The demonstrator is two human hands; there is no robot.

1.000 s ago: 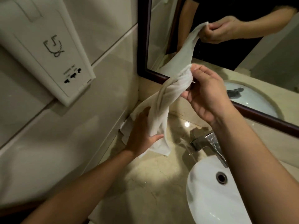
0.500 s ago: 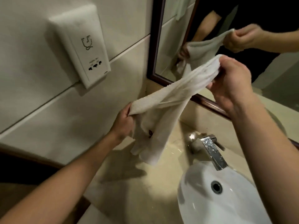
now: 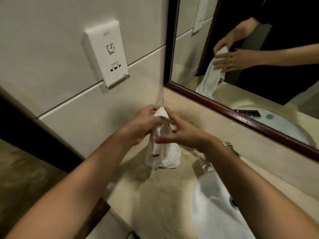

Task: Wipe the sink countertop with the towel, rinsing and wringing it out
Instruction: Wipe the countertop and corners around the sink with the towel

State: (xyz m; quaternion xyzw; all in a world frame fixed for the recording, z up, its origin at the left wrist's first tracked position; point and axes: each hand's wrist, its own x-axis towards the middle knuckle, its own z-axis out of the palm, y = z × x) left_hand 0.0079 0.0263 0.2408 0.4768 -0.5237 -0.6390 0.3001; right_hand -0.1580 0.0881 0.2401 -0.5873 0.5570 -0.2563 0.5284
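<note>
Middle of the frame: white towel [image 3: 163, 149], bunched and hanging upright over the beige countertop [image 3: 155, 195], lower end resting on or just above the stone near the back left corner; which of the two, cannot tell. Top end of the towel pinched in the left hand [image 3: 144, 123], fingers curled round the cloth just left of centre. Right hand [image 3: 181, 133] beside it, fingers spread and fairly straight, laid against the right side of the towel, wide rather than clenched. A small dark mark on the lower left part of the cloth.

Lower right of the frame: white sink [image 3: 217, 209], partly covered by the right forearm, drain edge just showing beside that arm. Chrome tap [image 3: 231, 149] right of centre, mostly hidden behind the right wrist.

Upper left of the frame: white wall socket plate [image 3: 110, 56] with a printed symbol, fixed on pale tiles [image 3: 51, 40] with a dark grout line running across.

Upper right of the frame: mirror [image 3: 189, 49] in a dark wooden frame, showing the reflection of both hands and the hanging towel against dark clothing, plus the reflected sink at the right edge.

Lower left of the frame: dark strip along the wall base and brownish floor [image 3: 25, 178], blurred.
</note>
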